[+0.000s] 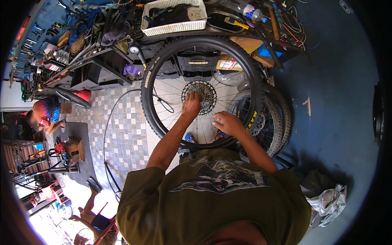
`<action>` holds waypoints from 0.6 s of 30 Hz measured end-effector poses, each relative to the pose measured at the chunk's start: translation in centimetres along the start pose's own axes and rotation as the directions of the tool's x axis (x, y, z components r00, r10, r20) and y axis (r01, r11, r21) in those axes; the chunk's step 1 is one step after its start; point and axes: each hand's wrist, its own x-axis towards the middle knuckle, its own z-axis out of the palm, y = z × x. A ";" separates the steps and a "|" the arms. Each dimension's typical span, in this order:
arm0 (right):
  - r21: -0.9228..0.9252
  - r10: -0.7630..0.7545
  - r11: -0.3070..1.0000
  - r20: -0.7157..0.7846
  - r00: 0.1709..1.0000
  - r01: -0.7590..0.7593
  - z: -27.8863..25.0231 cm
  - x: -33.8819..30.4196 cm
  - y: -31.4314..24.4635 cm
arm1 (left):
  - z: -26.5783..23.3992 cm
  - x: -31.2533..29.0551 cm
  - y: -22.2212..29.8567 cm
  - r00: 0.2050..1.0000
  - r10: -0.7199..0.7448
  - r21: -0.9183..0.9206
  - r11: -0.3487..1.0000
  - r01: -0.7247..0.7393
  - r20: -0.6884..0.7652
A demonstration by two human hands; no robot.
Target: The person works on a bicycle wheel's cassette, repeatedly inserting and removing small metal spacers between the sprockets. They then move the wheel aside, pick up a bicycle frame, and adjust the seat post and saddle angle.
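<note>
A bicycle wheel (252, 61) with a thick black tyre lies before me, its spokes facing up. At its hub sits a dark cassette of sprockets (209, 98). My left hand (191, 105) rests over the cassette's centre, fingertips closed together at the hub; whatever they grip is hidden beneath them. To the right of the cassette, above the spokes, my right hand (229, 123) has loosely bent fingers that stand apart, with nothing visible in them.
More wheels (279, 118) lean at the right. Behind is a workbench with a white basket (173, 29), a plastic bottle (254, 13) and tools. A black hose (105, 141) crosses the tiled floor. One person (45, 112) crouches at far left; another's leg (92, 200) shows lower left.
</note>
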 end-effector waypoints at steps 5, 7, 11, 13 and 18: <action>-0.018 0.017 1.000 0.021 1.000 -0.017 0.1 0.1 -0.2 | -0.9 -0.2 -1.4 0.966 0.255 -0.004 0.967 -0.255 0.034; -0.024 0.035 0.999 0.042 0.999 -0.034 0.1 0.1 -0.3 | -1.4 -0.3 -1.7 0.955 0.294 0.023 0.955 -0.295 0.038; -0.027 0.054 0.998 0.033 0.998 -0.053 -0.1 0.9 0.0 | -3.6 0.3 0.0 0.986 0.156 -0.057 0.985 -0.160 -0.059; -0.025 0.040 0.999 0.021 0.999 -0.039 0.0 0.8 0.3 | -3.0 0.8 -0.2 0.999 0.031 -0.051 0.998 -0.030 0.020; -0.024 0.000 1.000 -0.005 1.000 0.000 0.0 0.6 0.1 | -1.5 0.9 -0.7 1.000 0.007 -0.061 0.998 -0.005 0.020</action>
